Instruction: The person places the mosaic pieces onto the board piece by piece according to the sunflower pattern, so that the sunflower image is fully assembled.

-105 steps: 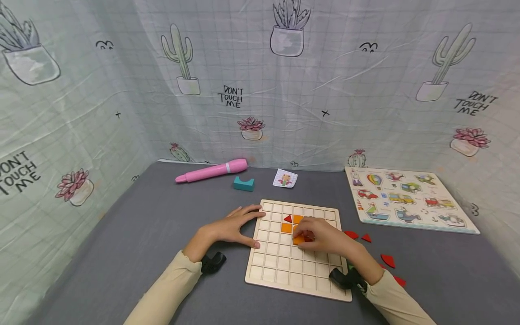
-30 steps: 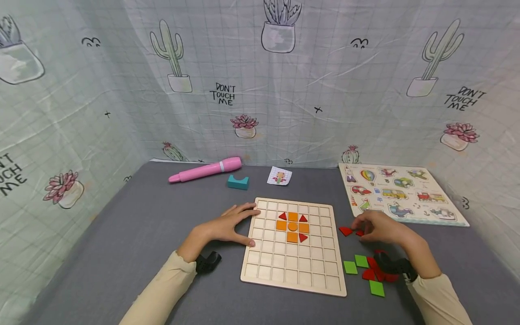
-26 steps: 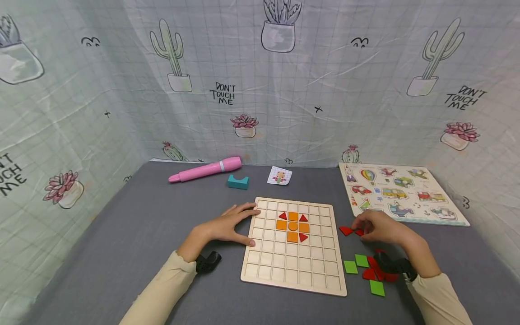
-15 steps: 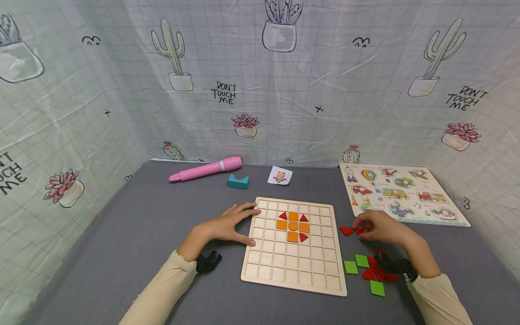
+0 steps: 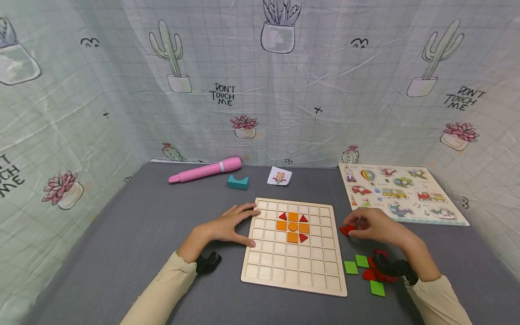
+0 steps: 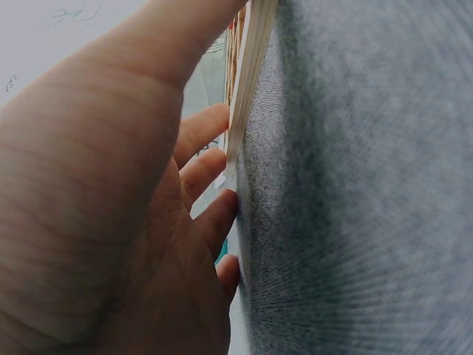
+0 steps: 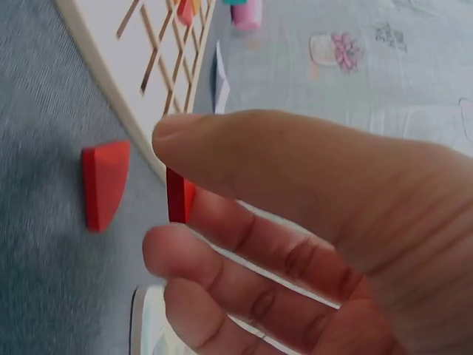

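A wooden grid board [image 5: 296, 271] lies in the middle of the table. On it several orange square tiles [image 5: 293, 237] form a cross around an orange round tile [image 5: 293, 226], with three red triangles [image 5: 303, 237] at its corners. My left hand [image 5: 223, 226] rests at the board's left edge, fingers spread; in the left wrist view its fingertips [image 6: 214, 117] meet that edge. Right of the board, my right hand [image 5: 379, 225] pinches a red triangle tile [image 7: 177, 196] between thumb and index finger. Just beside it on the table lies a red curved-sided tile [image 7: 105, 186].
Green squares [image 5: 377, 288] and red pieces [image 5: 369, 275] lie near the right wrist. A picture puzzle board [image 5: 410, 198] is at the back right. A pink pen-shaped object [image 5: 205, 172], a teal arch block [image 5: 238, 182] and a small picture card [image 5: 279, 176] lie behind the grid board.
My right hand went from the board to the loose red tiles at right, pinched a triangle and has now shifted slightly left with it. The left hand stays at the board's edge.
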A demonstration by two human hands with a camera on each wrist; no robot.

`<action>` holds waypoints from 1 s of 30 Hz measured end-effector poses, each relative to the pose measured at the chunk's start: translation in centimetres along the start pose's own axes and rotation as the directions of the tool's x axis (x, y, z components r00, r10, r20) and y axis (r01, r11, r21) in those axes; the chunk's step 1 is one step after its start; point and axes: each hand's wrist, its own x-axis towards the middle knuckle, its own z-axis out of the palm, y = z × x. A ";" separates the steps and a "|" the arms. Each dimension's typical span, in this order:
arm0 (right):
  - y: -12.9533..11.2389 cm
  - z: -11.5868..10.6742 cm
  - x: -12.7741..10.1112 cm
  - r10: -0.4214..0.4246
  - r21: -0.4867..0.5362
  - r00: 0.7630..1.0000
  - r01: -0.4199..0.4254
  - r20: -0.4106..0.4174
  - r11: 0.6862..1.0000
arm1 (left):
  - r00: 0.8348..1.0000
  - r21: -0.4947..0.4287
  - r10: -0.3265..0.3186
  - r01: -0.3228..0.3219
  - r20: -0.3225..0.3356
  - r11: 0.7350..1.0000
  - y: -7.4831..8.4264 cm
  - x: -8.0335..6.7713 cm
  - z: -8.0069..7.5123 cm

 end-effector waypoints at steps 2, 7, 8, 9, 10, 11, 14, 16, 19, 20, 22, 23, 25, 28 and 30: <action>-0.4 0.2 0.3 0.000 -0.004 1.000 0.000 -0.003 1.000 | 1.000 0.003 -0.001 0.001 -0.002 1.000 0.0 -0.1 0.0; -1.6 1.4 1.4 0.064 0.012 0.998 -0.064 -0.005 0.998 | 1.000 0.011 0.015 -0.015 -0.003 1.000 0.0 0.0 -0.1; -1.8 1.7 1.6 0.077 0.018 0.997 -0.077 -0.012 0.997 | 1.000 0.012 0.019 -0.019 -0.003 1.000 0.0 0.0 -0.1; -2.1 2.0 1.9 0.091 0.023 0.996 -0.091 -0.018 0.996 | 1.000 0.012 0.022 -0.022 -0.002 1.000 0.0 0.0 -0.1; -2.3 2.3 2.2 0.096 0.027 0.995 -0.096 -0.023 0.995 | 1.000 0.009 0.023 -0.023 -0.002 1.000 0.0 0.0 -0.1; -2.5 2.6 2.5 0.099 0.031 0.995 -0.098 -0.030 0.995 | 1.000 0.011 0.024 -0.024 -0.001 1.000 0.0 0.0 -0.1; -3.1 3.3 3.3 0.100 0.047 0.995 -0.099 -0.022 0.994 | 1.000 0.009 0.021 -0.021 0.001 1.000 0.0 -0.1 -0.2; -3.4 3.8 3.9 0.088 0.048 0.996 -0.088 -0.010 0.995 | 1.000 0.008 0.020 -0.020 0.002 1.000 -0.1 -0.1 -0.2; -3.9 4.3 4.8 0.064 0.050 0.998 -0.064 0.003 0.997 | 1.000 -0.001 0.018 -0.018 0.003 1.000 -0.1 -0.2 -0.3; -4.1 4.5 5.2 0.055 0.050 0.998 -0.055 0.006 0.997 | 1.000 -0.002 0.018 -0.018 0.004 1.000 -0.1 -0.2 -0.3; -4.5 5.0 5.8 0.035 0.052 0.999 -0.035 0.013 0.998 | 1.000 -0.002 0.017 -0.017 0.004 1.000 -0.1 -0.2 -0.4; -4.8 5.2 6.1 0.024 0.055 1.000 -0.025 0.018 0.998 | 1.000 -0.001 0.018 -0.018 0.004 1.000 -0.1 -0.2 -0.4; -5.3 5.7 6.6 0.004 0.054 1.000 -0.006 0.028 0.999 | 1.000 0.004 0.019 -0.019 0.004 1.000 -0.1 -0.2 -0.4; -6.0 6.4 7.4 -0.013 0.050 0.999 0.011 0.034 0.999 | 1.000 0.012 0.023 -0.023 0.002 1.000 -0.1 -0.1 -0.5; -6.5 6.8 7.8 -0.020 0.044 0.999 0.018 0.031 0.999 | 1.000 0.010 0.023 -0.023 0.002 1.000 -0.1 -0.1 -0.5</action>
